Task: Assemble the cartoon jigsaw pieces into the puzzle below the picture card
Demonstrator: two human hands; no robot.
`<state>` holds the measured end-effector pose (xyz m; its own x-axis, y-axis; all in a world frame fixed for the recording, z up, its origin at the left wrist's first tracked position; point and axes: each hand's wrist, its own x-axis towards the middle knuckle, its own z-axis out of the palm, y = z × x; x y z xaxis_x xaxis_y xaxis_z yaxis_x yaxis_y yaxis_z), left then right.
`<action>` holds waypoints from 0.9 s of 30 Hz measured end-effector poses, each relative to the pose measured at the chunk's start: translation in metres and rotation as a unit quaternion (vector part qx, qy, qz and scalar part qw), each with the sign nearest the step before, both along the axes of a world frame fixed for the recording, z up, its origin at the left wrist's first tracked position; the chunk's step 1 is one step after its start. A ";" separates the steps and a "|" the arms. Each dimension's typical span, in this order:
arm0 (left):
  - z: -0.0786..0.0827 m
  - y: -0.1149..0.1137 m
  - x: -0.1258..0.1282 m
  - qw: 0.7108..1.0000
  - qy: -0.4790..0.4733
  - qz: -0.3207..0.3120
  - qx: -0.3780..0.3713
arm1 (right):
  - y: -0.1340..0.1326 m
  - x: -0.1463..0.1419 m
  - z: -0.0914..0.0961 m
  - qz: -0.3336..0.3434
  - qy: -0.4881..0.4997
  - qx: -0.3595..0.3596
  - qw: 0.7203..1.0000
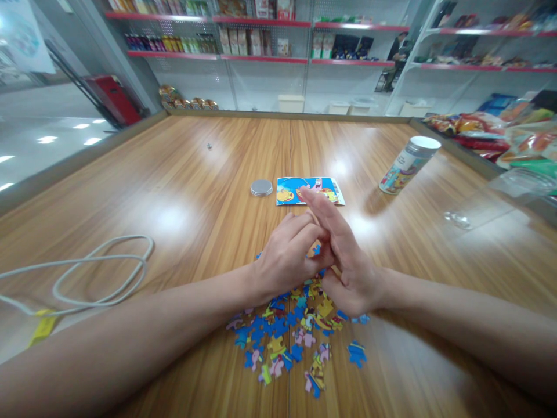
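Centre frame: left hand (pixel 285 258) pinched on small orange-and-blue cardboard puzzle piece (pixel 314 250), right hand (pixel 348 261) flat-fingered against it. Just below, heap of loose blue, yellow, pink puzzle pieces (pixel 296 332). Above, cartoon-printed blue card (pixel 287 191), barcode visible, lettering unreadable.

Two hands, the left hand (pixel 287 259) and the right hand (pixel 349 264), meet over one wooden worktop (pixel 183 191), with one puzzle piece (pixel 315 250) between them. Below them lies one heap of loose pieces (pixel 285 326), several dozen and too overlapped for an exact count. Also on the worktop are one picture card (pixel 310 191), one round metal lid (pixel 261 187), one white-capped canister (pixel 408 164), one looped white cable (pixel 102 273) and one yellow tag (pixel 42 328).
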<state>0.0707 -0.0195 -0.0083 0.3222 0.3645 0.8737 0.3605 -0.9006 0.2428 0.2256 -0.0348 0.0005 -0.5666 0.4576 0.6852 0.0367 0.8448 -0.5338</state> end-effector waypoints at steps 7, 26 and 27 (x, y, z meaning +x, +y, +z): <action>0.003 -0.001 0.000 1.000 0.006 0.007 -0.007 | 0.000 0.002 -0.005 0.003 0.020 -0.029 0.999; 0.007 0.004 -0.005 0.993 -0.059 -0.033 -0.100 | 0.005 -0.002 -0.002 0.032 0.139 -0.191 0.971; 0.006 0.003 -0.005 0.993 -0.055 -0.039 -0.102 | 0.006 -0.001 -0.002 0.030 0.138 -0.201 0.969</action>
<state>0.0662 -0.0167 -0.0020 0.2635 0.5146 0.8159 0.2525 -0.8531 0.4565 0.2246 -0.0291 -0.0012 -0.4208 0.6909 0.5878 -0.1964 0.5633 -0.8026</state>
